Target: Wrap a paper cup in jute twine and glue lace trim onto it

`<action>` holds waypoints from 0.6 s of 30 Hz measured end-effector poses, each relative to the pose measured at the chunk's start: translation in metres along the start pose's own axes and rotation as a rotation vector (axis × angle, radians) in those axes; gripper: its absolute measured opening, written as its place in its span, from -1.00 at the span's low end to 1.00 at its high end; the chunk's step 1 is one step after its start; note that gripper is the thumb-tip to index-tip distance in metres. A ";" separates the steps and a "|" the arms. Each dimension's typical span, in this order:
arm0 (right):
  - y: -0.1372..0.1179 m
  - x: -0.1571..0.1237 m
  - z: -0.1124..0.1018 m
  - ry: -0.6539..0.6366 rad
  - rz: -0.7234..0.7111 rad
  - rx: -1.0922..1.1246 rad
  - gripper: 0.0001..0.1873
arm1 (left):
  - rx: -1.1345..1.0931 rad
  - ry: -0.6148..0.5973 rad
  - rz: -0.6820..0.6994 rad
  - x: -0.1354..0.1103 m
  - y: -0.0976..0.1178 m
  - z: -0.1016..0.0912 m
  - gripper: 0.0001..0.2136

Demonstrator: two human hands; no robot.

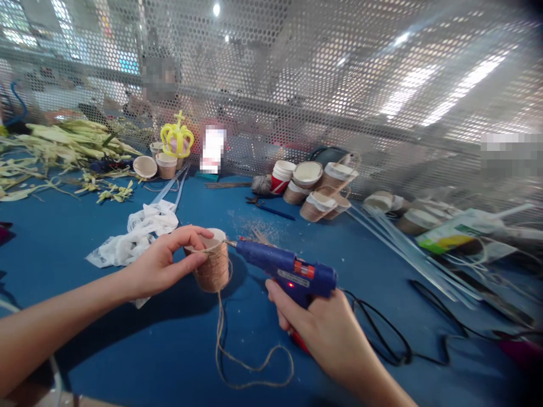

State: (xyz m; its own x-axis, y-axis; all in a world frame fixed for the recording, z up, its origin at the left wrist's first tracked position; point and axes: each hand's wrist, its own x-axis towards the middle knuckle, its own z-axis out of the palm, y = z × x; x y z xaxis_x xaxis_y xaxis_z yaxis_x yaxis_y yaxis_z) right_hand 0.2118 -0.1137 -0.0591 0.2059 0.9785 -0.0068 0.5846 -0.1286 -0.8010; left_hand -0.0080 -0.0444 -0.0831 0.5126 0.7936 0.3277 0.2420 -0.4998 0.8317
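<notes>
My left hand (180, 254) grips the rim of a paper cup (213, 271) wrapped in brown twine, with fingers inside and the thumb outside. A loose tail of twine (254, 370) runs from the cup down over the blue table. In my right hand (316, 316) is a blue hot glue gun (286, 268) with a red light lit on its side. The metal nozzle points left and is at the cup's upper right rim; whether it touches cannot be made out. Left of the cup lies a crumpled white plastic bag (139, 232).
Several twine-wrapped cups (316, 200) stand at the back, near pliers (269, 209) and a grey yarn ball (262, 184). Clear glue sticks (407, 254) and a black cord (382, 333) lie at right. Dried husks (72, 141), a yellow crown (177, 138) and a phone (212, 150) are along the mesh wall.
</notes>
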 end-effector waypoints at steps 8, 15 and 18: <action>-0.013 -0.011 0.000 0.015 0.000 0.031 -0.71 | -0.024 -0.020 -0.006 0.000 0.002 -0.001 -0.88; -0.023 -0.018 -0.002 -0.021 0.024 0.038 -0.77 | -0.020 -0.025 0.006 0.000 0.002 -0.001 -0.87; -0.024 -0.018 0.000 -0.013 0.036 0.058 -0.88 | -0.015 -0.027 0.009 0.000 0.002 -0.001 -0.87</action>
State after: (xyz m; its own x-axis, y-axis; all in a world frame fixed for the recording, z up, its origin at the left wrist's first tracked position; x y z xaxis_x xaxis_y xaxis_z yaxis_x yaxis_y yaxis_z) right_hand 0.1946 -0.1279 -0.0398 0.2154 0.9756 -0.0435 0.5310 -0.1544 -0.8332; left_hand -0.0082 -0.0450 -0.0806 0.5367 0.7796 0.3228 0.2251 -0.5010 0.8357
